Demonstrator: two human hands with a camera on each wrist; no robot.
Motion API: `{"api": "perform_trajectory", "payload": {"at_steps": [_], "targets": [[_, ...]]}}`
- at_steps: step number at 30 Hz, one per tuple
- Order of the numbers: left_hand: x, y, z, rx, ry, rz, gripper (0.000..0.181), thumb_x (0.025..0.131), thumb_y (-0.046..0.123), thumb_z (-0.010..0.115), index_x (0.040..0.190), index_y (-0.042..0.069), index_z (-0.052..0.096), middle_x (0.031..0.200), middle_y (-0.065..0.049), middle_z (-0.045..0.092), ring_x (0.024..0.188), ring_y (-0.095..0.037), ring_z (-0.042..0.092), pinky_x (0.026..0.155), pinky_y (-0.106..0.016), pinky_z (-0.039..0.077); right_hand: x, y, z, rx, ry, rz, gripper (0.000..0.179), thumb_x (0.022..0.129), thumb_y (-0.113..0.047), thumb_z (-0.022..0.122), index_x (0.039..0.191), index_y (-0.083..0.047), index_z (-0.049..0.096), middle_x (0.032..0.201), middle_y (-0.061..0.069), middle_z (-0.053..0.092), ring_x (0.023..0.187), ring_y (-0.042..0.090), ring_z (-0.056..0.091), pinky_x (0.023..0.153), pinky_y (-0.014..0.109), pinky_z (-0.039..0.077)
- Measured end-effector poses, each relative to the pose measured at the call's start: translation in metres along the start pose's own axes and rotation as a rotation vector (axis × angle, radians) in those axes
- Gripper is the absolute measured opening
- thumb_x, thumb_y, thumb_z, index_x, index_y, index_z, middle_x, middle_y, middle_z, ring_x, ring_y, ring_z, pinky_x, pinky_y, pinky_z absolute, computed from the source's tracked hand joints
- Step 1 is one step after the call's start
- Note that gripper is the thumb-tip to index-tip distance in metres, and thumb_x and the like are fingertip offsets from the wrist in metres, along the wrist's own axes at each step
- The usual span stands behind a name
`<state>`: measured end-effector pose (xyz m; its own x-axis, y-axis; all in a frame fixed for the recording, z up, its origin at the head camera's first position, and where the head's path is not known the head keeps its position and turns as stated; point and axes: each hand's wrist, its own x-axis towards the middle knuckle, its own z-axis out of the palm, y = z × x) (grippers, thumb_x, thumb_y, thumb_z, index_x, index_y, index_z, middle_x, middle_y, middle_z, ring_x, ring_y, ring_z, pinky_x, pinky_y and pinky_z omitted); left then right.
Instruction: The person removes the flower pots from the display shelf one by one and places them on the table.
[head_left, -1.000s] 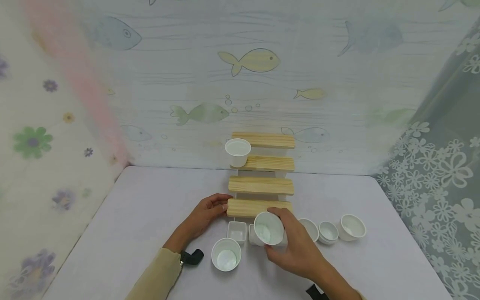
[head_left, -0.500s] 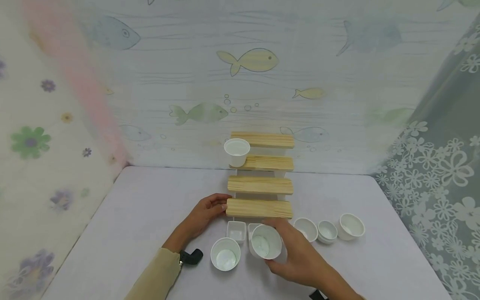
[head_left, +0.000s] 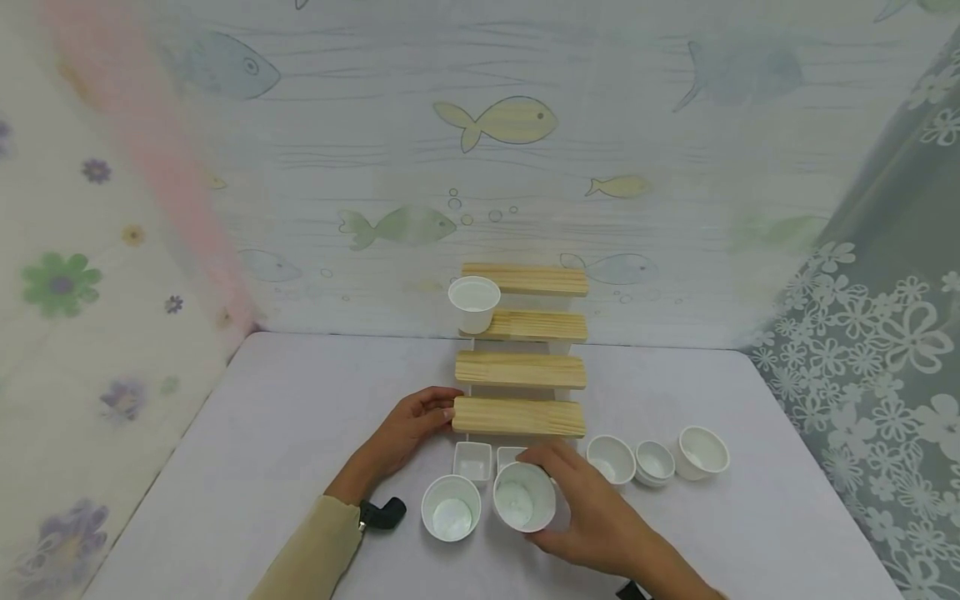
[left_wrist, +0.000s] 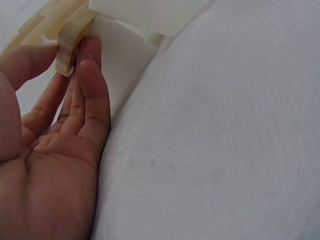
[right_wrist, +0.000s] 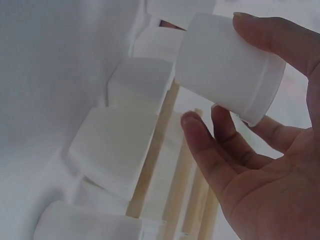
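Note:
My right hand (head_left: 592,517) grips a round white cup (head_left: 513,502) between thumb and fingers. The right wrist view shows this cup (right_wrist: 222,65) from its side, held near its rim. My left hand (head_left: 401,433) pinches the left end of the lowest wooden slat (head_left: 517,417) of a stepped stand. That pinched slat end (left_wrist: 69,47) shows close up in the left wrist view. Another white cup (head_left: 452,508) stands left of the held one. Behind them are a square white dish (head_left: 473,463) and a second square dish (head_left: 512,455), partly hidden by the held cup.
A wide-rimmed white cup (head_left: 475,304) stands on the stand's upper left. To the right on the white-covered table (head_left: 300,367) are a white bowl (head_left: 611,460), small stacked-looking bowls (head_left: 656,461) and a larger bowl (head_left: 702,452). A patterned backdrop (head_left: 360,167) rises behind.
My right hand has brought the cup down and slightly left in the head view, toward the front of the square dish. The left hand has stayed on the slat.

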<state>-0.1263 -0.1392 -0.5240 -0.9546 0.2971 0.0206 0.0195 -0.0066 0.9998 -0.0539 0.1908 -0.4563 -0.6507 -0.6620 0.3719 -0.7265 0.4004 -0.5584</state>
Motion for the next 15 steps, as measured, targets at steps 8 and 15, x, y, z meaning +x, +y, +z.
{"api": "perform_trajectory", "payload": {"at_steps": [8, 15], "targets": [[0.0023, -0.0011, -0.001, 0.007, -0.007, 0.016, 0.046, 0.107, 0.017, 0.064, 0.147, -0.003, 0.054, 0.139, -0.021, 0.063, 0.12, -0.02, 0.066, 0.098, -0.03, 0.057, 0.0017, 0.0031, 0.0041, -0.057, -0.014, -0.028, 0.079, 0.067, -0.025, 0.103, 0.134, -0.023, 0.062, 0.129, -0.014, 0.06, 0.118, 0.006, 0.059, 0.101, 0.039, 0.056], [0.0037, -0.003, -0.003, 0.007, -0.007, 0.01, 0.046, 0.108, 0.018, 0.064, 0.148, -0.002, 0.054, 0.14, -0.021, 0.062, 0.121, -0.021, 0.066, 0.098, -0.03, 0.057, 0.0022, 0.0077, 0.009, -0.089, -0.017, -0.048, 0.081, 0.065, -0.025, 0.103, 0.135, -0.024, 0.063, 0.131, -0.017, 0.059, 0.121, 0.006, 0.058, 0.103, 0.038, 0.055]]}}
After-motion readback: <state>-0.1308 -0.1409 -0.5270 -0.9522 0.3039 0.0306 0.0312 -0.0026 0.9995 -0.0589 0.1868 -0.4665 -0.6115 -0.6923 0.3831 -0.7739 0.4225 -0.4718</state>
